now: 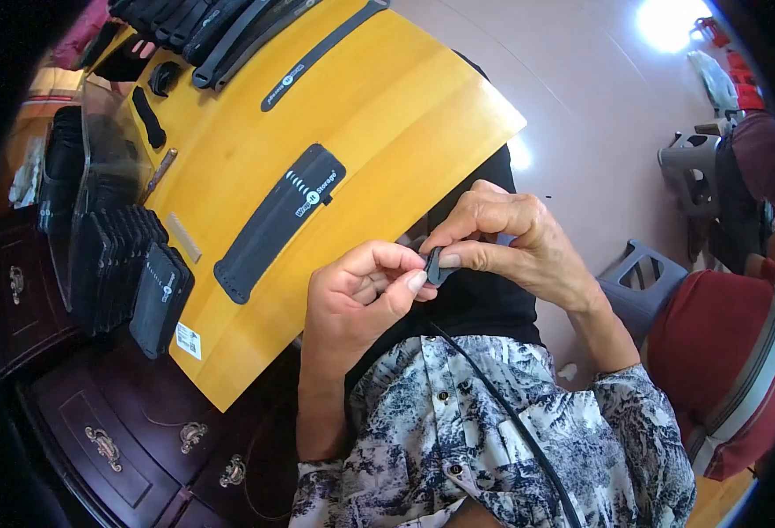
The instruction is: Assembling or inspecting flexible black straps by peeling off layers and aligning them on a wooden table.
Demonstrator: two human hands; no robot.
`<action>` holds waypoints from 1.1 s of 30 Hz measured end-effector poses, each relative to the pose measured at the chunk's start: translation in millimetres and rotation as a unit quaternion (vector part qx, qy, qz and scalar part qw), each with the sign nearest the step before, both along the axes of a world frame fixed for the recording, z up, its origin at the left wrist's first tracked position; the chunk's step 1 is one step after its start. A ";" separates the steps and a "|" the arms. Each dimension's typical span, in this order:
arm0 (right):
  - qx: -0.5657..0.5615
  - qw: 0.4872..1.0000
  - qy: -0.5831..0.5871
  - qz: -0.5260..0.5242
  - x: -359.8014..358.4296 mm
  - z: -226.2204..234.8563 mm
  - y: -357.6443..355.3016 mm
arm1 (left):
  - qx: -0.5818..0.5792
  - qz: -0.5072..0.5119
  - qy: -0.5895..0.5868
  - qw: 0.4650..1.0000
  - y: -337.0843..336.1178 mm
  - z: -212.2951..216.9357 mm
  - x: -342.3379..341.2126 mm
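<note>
Lengthwise, the small dark piece (434,267) runs toward the shirt (392,400).

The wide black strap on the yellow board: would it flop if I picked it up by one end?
The wide black strap would probably sag somewhat, since it looks long and fabric-like. It seems likely to feel light, being thin for its length. It probably wouldn't roll, with its broad face on the yellow board.

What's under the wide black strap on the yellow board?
Yellow wooden board surrounds the strap; a small black tab pokes out along its right edge. Anything directly beneath is covered.
</note>
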State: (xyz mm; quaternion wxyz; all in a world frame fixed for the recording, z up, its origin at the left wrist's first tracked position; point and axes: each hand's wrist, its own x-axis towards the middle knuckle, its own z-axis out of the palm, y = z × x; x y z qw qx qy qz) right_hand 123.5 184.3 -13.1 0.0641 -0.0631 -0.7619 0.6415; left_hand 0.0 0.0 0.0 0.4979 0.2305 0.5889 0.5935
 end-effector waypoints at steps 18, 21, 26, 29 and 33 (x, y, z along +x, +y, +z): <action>0.071 0.965 -0.098 -0.231 28.0 1.9 -35.6 | 0.023 0.134 0.037 0.990 20.8 -41.2 49.5; 0.027 0.960 -0.125 -0.250 32.0 -7.8 -37.5 | 0.020 0.133 0.196 0.971 23.0 -50.6 53.7; -0.095 0.942 -0.157 -0.281 42.7 -33.3 -45.2 | 0.026 0.073 0.361 0.929 26.3 -59.4 58.6; -0.082 0.940 -0.153 -0.295 44.0 -40.6 -51.7 | 0.024 0.059 0.372 0.926 25.0 -69.4 62.7; -0.068 0.933 -0.152 -0.320 43.7 -58.3 -56.9 | 0.025 0.048 0.409 0.911 25.4 -83.0 67.5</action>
